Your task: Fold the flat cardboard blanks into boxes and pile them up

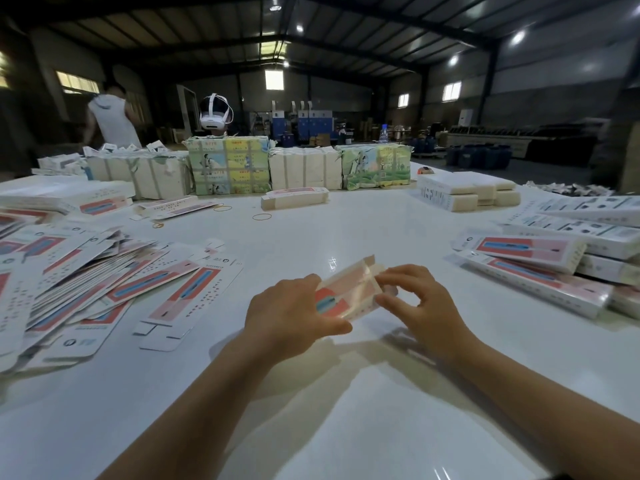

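Cardboard blank (349, 289), pink and red with a blue stripe, is held just above the white table (346, 410) in the near middle of the head view, part-folded and blurred, one end pointing away from the person. Left hand (294, 315) grips its near left side, thumb under the lower edge and fingers curled over the top. Right hand (420, 303) pinches its right end, thumb and forefinger curled round the flap there, the other fingers bent above. On the left lies a loose heap of flat blanks (100, 289), fanned over one another. On the right is a pile of folded boxes (554, 265), long and white with pink faces. Farther off, rubber bands (262, 216) lie on the table, and along the far edge stands a row of wrapped bundles (228, 169). Beyond them a person wearing a white headset (214, 114) shows above the bundles, and another person in a white top (110, 116) stands at the far left
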### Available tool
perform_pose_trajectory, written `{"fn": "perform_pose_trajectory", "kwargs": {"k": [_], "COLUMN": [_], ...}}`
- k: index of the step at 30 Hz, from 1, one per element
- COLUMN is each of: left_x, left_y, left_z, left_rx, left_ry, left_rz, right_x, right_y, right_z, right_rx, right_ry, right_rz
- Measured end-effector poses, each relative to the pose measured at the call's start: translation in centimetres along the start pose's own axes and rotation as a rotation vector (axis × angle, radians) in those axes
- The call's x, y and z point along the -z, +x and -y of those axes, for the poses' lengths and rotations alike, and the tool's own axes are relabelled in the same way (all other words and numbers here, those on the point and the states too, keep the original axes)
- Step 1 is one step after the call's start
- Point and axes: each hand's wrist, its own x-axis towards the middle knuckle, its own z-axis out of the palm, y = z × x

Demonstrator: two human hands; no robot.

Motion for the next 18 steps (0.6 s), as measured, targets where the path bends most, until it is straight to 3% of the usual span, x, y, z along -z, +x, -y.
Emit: {"fn": "perform_pose_trajectory", "kwargs": {"k": [4, 13, 18], "left_x": [0.0, -1.0, -1.4], "left_y": [0.2, 0.2, 0.3], "left_z": [0.5, -0.1, 0.0], "left_rx": [0.044, 0.018, -0.019], "left_ry": [-0.048, 0.018, 0.045], "left_rz": [-0.007, -0.010, -0.011], "right_x": [-0.1, -1.0, -0.8], "right_y": [0.1, -0.3, -0.1], "right_z": [-0.2, 0.7, 0.3], "right_rx": [-0.101, -0.139, -0.251], "right_ry": [0.008, 0.142, 0.264], "right_rz": [-0.144, 0.008, 0.037]}}
